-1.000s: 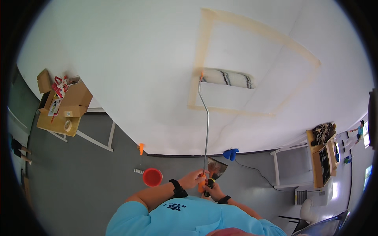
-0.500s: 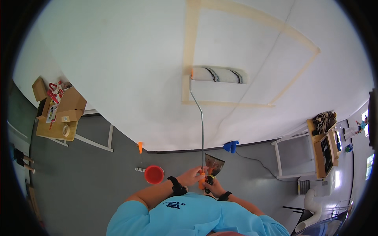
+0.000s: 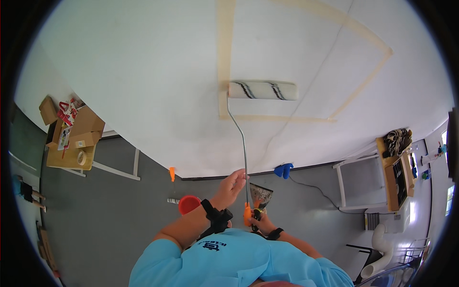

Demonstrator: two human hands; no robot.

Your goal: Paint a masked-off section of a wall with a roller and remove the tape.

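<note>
A long-handled paint roller reaches up the white wall (image 3: 143,86); its white sleeve with dark stripes (image 3: 263,90) lies level near the lower left corner of a masking tape frame (image 3: 224,62). My right hand (image 3: 264,224) is closed round the orange handle (image 3: 247,214). Higher up, my left hand (image 3: 230,189) is open with fingers stretched, its tips beside the bent metal rod (image 3: 243,143); firm contact is unclear. Beside my right hand shows a wide scraper (image 3: 261,195) with a smeared blade, and a yellow and black object (image 3: 256,215). Whether these are also gripped I cannot tell.
A red bucket (image 3: 190,204) stands on the grey floor, partly behind my left arm, near a small striped roller (image 3: 173,201). Blue gloves (image 3: 283,170) and a cable (image 3: 320,193) lie by the wall. Tables with boxes (image 3: 69,158) flank both sides; a person (image 3: 28,190) is far left.
My left hand has left the handle area and moved up beside the rod, its fingers now extended. The roller sleeve sits slightly closer to the lower tape strip.
</note>
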